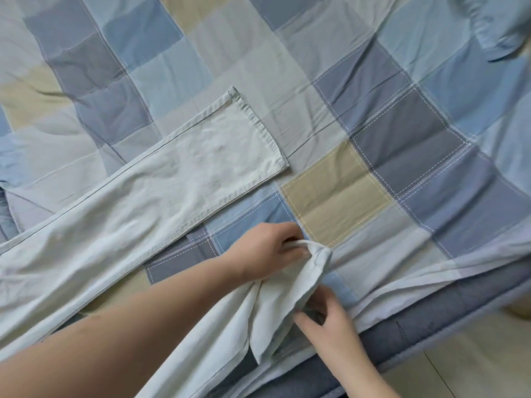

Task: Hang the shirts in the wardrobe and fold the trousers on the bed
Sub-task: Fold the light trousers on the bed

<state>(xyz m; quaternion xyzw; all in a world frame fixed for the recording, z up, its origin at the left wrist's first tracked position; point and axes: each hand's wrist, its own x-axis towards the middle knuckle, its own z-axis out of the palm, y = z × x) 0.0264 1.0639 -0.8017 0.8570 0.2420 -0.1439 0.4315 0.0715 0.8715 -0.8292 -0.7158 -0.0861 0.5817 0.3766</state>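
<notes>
Pale, off-white trousers (161,185) lie on the bed's checked blue and beige cover (339,196). One leg is spread flat, its hem pointing to the upper middle. The other leg is bunched near the bed's front edge. My left hand (267,248) grips that leg's hem from above. My right hand (330,320) pinches the same hem from below, at the lower side of the opening. A light blue shirt (500,27) lies crumpled at the top right corner.
The bed's dark blue side (431,323) runs diagonally at the lower right, with pale floor (474,363) beyond it. More blue cloth (5,208) shows at the left edge.
</notes>
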